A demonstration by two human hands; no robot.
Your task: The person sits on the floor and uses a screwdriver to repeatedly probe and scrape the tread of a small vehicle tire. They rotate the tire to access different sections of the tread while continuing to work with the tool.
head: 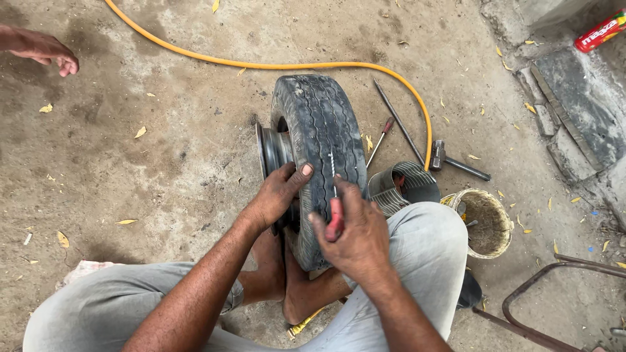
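A worn black tyre (319,130) on a grey metal rim (270,151) stands upright on the concrete floor between my knees, braced by my bare feet. My left hand (277,194) grips the tyre's left edge beside the rim, thumb on the tread. My right hand (355,238) is shut on a red-handled tool (334,218) whose thin metal shaft points up against the tread.
An orange hose (274,65) curves behind the tyre. To its right lie a long metal rod (398,120), a red-handled screwdriver (381,140), a hammer (456,163), a folded rubber strip (404,186) and a dirty round tub (482,221). Another person's hand (45,51) shows top left.
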